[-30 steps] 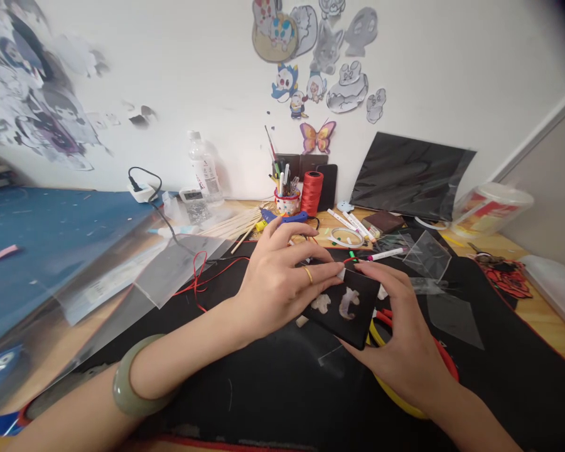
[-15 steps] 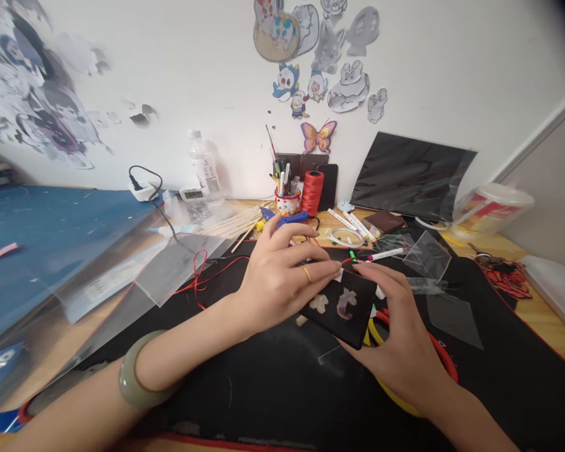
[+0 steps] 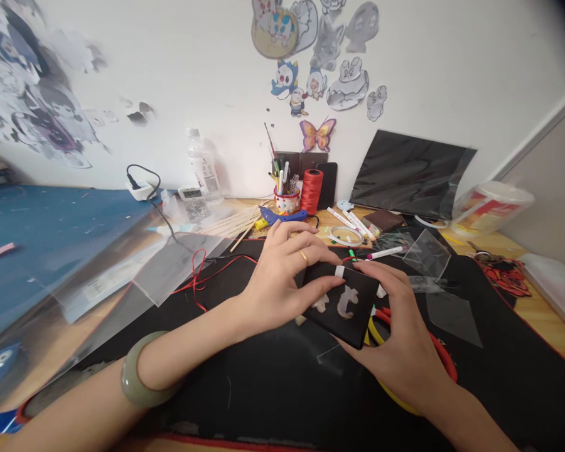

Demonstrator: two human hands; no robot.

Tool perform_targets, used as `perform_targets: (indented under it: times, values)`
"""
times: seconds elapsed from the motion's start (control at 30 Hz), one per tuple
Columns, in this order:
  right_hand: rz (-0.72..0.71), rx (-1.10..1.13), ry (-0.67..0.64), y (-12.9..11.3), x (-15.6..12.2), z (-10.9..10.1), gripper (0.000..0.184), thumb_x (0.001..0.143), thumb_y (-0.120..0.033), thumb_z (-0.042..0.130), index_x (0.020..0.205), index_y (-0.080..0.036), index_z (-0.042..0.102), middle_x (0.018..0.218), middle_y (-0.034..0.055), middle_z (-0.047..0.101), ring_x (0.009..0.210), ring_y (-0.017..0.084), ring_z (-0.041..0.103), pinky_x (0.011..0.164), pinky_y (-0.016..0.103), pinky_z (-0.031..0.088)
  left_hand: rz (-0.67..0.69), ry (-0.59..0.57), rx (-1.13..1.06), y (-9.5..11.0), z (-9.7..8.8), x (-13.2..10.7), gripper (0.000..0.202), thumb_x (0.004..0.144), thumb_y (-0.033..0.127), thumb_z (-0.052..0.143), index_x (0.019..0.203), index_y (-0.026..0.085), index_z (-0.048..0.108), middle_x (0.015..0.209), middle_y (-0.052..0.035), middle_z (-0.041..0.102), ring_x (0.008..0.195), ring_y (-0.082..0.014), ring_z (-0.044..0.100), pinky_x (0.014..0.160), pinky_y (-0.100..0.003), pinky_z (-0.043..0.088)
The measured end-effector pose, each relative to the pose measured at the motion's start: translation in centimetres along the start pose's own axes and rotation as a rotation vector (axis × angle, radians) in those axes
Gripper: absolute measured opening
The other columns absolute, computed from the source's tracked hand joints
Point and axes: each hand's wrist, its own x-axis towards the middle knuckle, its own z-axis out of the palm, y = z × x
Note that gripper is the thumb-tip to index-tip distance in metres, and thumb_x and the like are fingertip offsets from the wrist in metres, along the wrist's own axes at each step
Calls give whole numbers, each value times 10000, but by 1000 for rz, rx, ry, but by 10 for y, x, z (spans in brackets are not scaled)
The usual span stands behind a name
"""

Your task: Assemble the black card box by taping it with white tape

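Note:
A flat black square piece point(image 3: 363, 300) is held tilted above the black mat, between my two hands. Two small pale cut-out shapes lie on its face; one animal-like shape point(image 3: 347, 302) shows whole, the other is partly under my left thumb. My left hand point(image 3: 282, 276) grips the upper left side, its thumb on the face close to a short white strip point(image 3: 339, 271) at the top edge. My right hand point(image 3: 402, 333) clasps the right side, fingers at the upper edge and thumb below. Behind that hand are red and yellow handles point(image 3: 445, 361) of a tool, mostly hidden.
Clear plastic sheets point(image 3: 454, 317) lie on the right of the mat point(image 3: 263, 389), red wire point(image 3: 195, 279) on the left. At the back stand a pen cup point(image 3: 287, 202), a red thread spool point(image 3: 312, 191), a blue glue gun point(image 3: 287, 217), markers point(image 3: 358, 224) and a bottle point(image 3: 203, 166).
My left hand's fingers have lifted and drawn back from the face, and its thumb now lies across it near the white strip. The right hand and the black square piece stay nearly in place.

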Motion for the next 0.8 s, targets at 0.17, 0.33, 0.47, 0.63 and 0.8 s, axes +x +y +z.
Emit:
perform_targets:
  times: [0.17, 0.33, 0.47, 0.63, 0.8]
  values:
    - [11, 24, 7, -1, 1, 1, 691, 654, -165, 677, 1251, -190, 331, 1198, 120, 427, 1148, 249, 417, 970, 425, 382, -6, -7, 7, 1, 3, -3, 133, 777, 250, 629, 888, 176, 635, 859, -46, 648, 992, -215, 495, 919, -428, 394]
    - [23, 12, 6, -1, -1, 1, 681, 666, -179, 666, 1254, -222, 326, 1196, 110, 431, 1140, 264, 425, 958, 465, 384, 9, -5, 66, 1, 6, -7, 143, 799, 243, 599, 926, 178, 607, 903, -51, 641, 1025, -225, 476, 922, -444, 382]
    - [25, 10, 2, 0, -1, 0, 676, 669, -182, 659, 1255, -230, 326, 1193, 106, 434, 1140, 269, 428, 963, 473, 377, 15, -5, 96, 1, 9, -9, 151, 810, 240, 581, 945, 172, 588, 921, -60, 627, 1029, -227, 466, 914, -441, 387]
    - [24, 21, 3, 0, 0, 1, 667, 669, -178, 663, 1249, -217, 336, 1190, 108, 438, 1138, 261, 428, 960, 451, 384, 6, 0, 102, 1, 10, -9, 120, 823, 217, 553, 929, 169, 579, 935, -62, 618, 1000, -212, 475, 895, -412, 406]
    - [40, 42, -24, -1, 0, 2, 683, 649, -169, 674, 1245, -197, 341, 1210, 109, 426, 1153, 245, 417, 983, 414, 369, 1, 2, 72, -1, 8, -8, 112, 838, 136, 500, 888, 181, 589, 881, -40, 632, 971, -197, 478, 907, -398, 402]
